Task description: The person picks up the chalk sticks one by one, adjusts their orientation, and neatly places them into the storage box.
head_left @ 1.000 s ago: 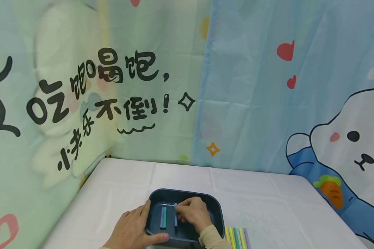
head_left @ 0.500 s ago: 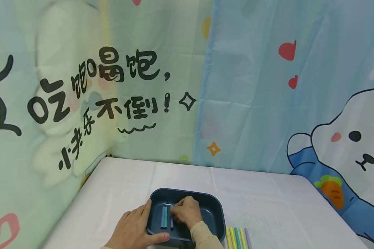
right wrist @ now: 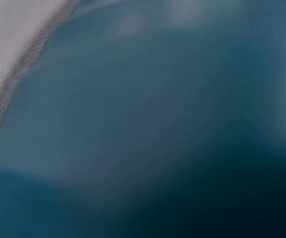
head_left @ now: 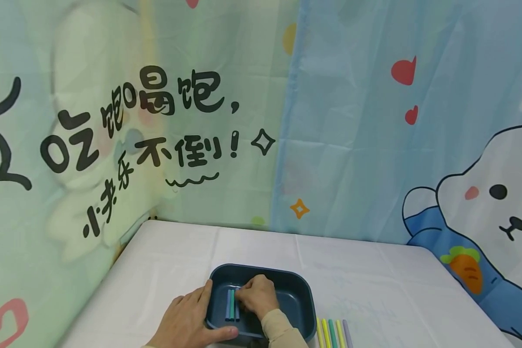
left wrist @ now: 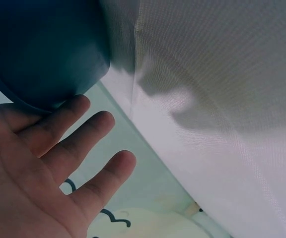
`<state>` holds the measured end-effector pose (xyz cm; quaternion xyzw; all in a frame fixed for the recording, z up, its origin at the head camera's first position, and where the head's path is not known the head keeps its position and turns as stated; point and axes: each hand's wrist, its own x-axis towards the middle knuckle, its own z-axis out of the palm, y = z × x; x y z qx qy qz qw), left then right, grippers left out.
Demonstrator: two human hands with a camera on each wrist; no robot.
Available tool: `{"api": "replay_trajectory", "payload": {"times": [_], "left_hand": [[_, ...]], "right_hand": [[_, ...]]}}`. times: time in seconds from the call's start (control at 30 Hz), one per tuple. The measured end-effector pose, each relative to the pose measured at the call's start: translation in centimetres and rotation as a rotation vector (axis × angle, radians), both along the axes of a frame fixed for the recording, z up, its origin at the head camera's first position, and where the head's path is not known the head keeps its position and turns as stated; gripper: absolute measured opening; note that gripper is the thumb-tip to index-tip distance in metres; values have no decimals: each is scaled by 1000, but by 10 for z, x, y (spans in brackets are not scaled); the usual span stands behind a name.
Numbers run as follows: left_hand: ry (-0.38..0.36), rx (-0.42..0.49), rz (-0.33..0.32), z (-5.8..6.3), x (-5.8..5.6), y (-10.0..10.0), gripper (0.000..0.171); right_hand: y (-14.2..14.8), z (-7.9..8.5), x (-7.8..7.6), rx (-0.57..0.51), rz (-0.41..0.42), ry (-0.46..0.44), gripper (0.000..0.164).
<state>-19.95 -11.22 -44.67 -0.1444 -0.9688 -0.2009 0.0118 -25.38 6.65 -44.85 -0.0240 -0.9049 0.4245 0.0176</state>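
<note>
A dark blue rectangular tray sits on the table in the head view. My left hand lies along its left side with straight fingers, the thumb over the near rim; the left wrist view shows the fingers of the left hand spread, the uppermost one against the tray's outer wall. Inside the tray, my right hand pinches a thin bluish-purple stick. Just left of it lie a green stick and another bluish-purple stick, roughly parallel. The right hand's fingertips are partly hidden.
Several yellow, green and purple sticks lie side by side on the white tablecloth, right of the tray. A printed curtain stands behind the table. Blurred blue tray surface fills most of the right wrist view.
My right hand has moved left inside the tray, bringing the bluish-purple stick up close beside the green one. The left hand has stayed at the tray's side.
</note>
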Motion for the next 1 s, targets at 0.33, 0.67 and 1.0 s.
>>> {"api": "replay_trajectory", "payload": {"times": [0.33, 0.67, 1.0], "left_hand": [[28, -8, 0, 0, 1, 1, 120], [15, 2, 1, -2, 1, 2, 121], [-5, 13, 12, -2, 0, 3, 122]], "right_hand": [[0, 1, 1, 8, -13, -9, 14], [3, 1, 2, -23, -13, -22, 10], [10, 9, 8, -86, 20, -18, 7]]}}
